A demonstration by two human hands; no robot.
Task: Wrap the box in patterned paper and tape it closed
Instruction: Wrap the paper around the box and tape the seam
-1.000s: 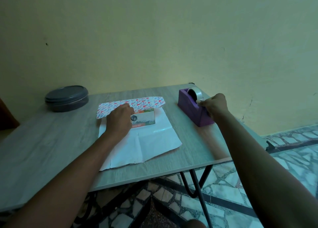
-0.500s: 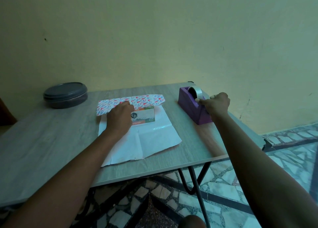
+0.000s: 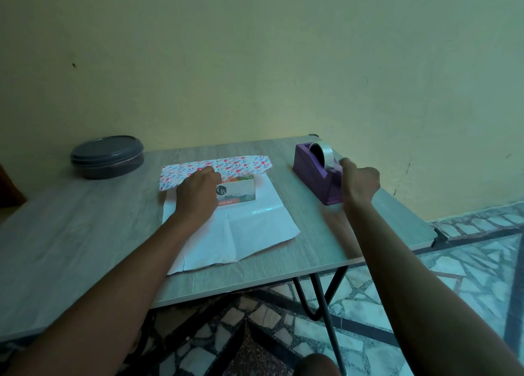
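- Head view: box lies on paper mid-table, far flap folded onto it, pinned under the left hand, whose fingers are hidden.
- Right hand pinches tape at the dispenser by the table's right edge.
- Next, likely: tear a strip, carry it over; bare tabletop lies between.

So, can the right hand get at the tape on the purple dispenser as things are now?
Probably yes. The right hand is already at the cutter end of the purple dispenser, beside the tape roll, and nothing lies between them. Motion blur hides its grip.
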